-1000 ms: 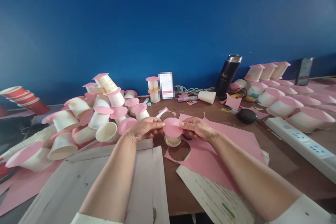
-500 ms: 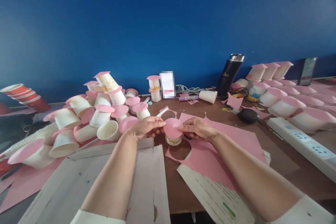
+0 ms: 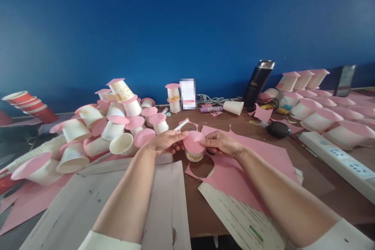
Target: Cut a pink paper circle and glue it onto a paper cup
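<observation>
A pink paper disc [image 3: 194, 141] covers the top of a white paper cup [image 3: 194, 156] with a gold pattern, which stands in front of me. My left hand [image 3: 168, 142] pinches the disc's left edge between thumb and fingers. On the opposite side, my right hand [image 3: 220, 143] grips the right edge the same way, thumb on top. Beneath and to the right lies a sheet of pink paper [image 3: 249, 164] with a round hole cut near the cup. Just behind the hands is a white stick-like tool [image 3: 181, 125], partly hidden.
Many disc-topped cups [image 3: 117, 127] are heaped at the left, and more cups [image 3: 322, 119] stand in rows at the right. A black flask [image 3: 258, 84], a white power strip [image 3: 336, 160], a purple glue stick [image 3: 211, 109] and a grey board [image 3: 117, 199] lie around. Red cups [image 3: 32, 105] lean far left.
Both hands keep their hold on the disc's edges; the left thumb has shifted slightly inward over it. The whole view has moved a little.
</observation>
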Tool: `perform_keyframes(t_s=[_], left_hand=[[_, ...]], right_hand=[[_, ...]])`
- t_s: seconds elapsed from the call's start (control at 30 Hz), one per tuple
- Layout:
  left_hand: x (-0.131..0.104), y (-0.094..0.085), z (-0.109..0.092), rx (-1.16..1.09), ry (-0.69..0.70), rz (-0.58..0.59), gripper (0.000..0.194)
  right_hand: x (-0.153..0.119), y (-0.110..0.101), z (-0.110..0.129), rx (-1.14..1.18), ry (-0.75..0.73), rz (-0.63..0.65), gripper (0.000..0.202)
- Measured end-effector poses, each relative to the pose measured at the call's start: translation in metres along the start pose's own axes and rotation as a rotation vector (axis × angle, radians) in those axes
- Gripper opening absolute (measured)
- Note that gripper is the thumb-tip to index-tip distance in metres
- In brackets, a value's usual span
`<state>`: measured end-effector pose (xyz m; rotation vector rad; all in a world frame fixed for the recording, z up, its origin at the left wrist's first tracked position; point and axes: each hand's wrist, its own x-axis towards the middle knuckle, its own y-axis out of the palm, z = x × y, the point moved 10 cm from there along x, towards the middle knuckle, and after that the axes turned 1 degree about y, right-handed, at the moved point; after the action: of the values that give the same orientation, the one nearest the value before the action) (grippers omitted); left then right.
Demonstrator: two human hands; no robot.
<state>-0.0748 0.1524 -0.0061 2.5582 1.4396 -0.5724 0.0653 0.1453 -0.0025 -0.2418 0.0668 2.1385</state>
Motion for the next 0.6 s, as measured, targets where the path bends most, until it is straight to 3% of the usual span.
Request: perform_keyframes(t_s=[0.6], left_hand=[[0.0035,0.0021,0.0045,0.027,-0.023,0.012,0.045]], right_hand=[[0.0047,-0.0003,-0.0068,0.083,0.022,0.036,0.041]])
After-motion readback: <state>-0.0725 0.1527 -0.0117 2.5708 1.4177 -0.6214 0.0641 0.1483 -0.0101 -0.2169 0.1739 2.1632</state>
